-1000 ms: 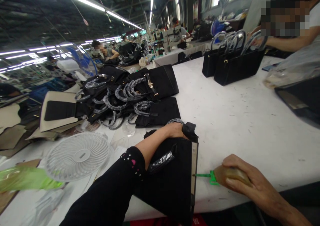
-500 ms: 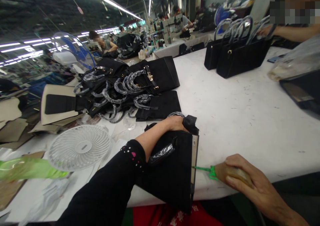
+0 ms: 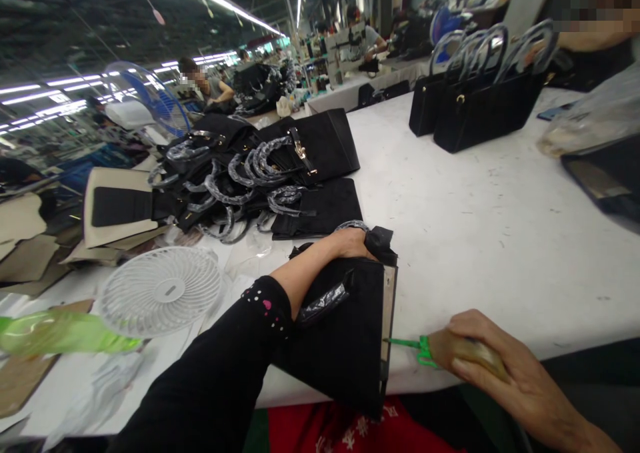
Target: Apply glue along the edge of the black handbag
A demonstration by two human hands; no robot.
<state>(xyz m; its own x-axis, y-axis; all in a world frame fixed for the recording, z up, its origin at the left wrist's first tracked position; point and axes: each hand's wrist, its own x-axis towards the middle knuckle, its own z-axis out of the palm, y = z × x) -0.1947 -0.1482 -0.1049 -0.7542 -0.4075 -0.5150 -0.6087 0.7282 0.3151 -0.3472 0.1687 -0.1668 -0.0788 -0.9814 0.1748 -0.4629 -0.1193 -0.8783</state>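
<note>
A black handbag (image 3: pixel 340 343) is tipped at the near table edge, with a pale strip (image 3: pixel 388 306) showing along its open right side. My left hand (image 3: pixel 353 243) grips its far end, the fingertips hidden behind the black material. A plastic-wrapped handle (image 3: pixel 325 303) lies against the bag under my left wrist. My right hand (image 3: pixel 493 356) is closed around a brownish squeeze bottle (image 3: pixel 465 353) with a thin green nozzle (image 3: pixel 405 342). The nozzle's tip is at the pale strip; whether it touches cannot be made out.
Several black bags (image 3: pixel 250 166) with wrapped handles are heaped beyond my left hand. A white fan (image 3: pixel 165 291) lies at left, near a green plastic item (image 3: pixel 65 333). Black handbags (image 3: pixel 487 106) stand upright at far right, by a co-worker's arm (image 3: pixel 595 36) and a plastic bag (image 3: pixel 595 116).
The nozzle tip has shifted slightly toward me along the pale strip. My left hand keeps its hold on the handbag. At far right the co-worker's arm has moved up.
</note>
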